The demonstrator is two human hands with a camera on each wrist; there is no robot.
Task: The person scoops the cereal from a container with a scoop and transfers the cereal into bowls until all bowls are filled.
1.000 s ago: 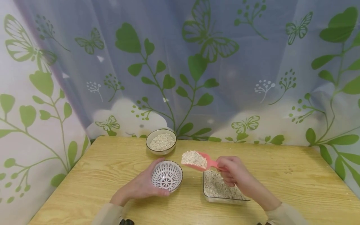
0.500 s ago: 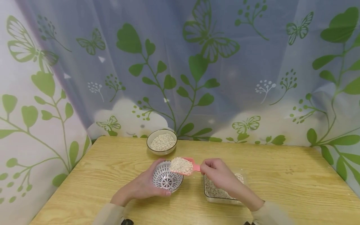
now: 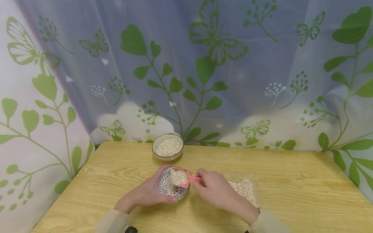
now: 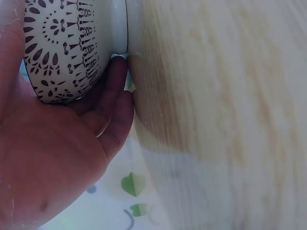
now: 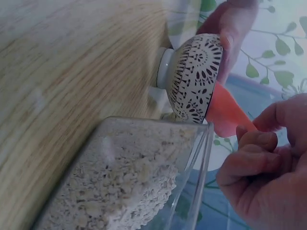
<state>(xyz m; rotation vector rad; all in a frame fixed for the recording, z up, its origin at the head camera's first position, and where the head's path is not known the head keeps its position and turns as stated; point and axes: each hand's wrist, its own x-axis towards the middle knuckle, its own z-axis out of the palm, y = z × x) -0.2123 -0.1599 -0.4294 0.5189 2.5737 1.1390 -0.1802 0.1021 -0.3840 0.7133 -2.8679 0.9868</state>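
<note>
My left hand [image 3: 151,191] holds a small patterned bowl [image 4: 62,43] by its side, thumb near the front rim and fingers curving round its far side and under it. With my right hand [image 3: 214,191] I grip the handle of a pink scoop [image 5: 228,112], tipped over that bowl. Oats [image 3: 178,177] fill the scoop and some spill down onto the bowl's dark-and-white inner pattern. Below my right forearm stands a clear container [image 5: 139,143] of oats, partly hidden by the arm in the head view.
A second bowl [image 3: 168,158] with oats in it stands at the back of the wooden table [image 3: 125,161], just behind the patterned bowl. Behind the table hangs a curtain [image 3: 180,64] with green leaves and butterflies.
My right hand has moved left with the loaded scoop, from above the container to over the patterned bowl, and tipped it so oats pour in. The left hand has stayed put.
</note>
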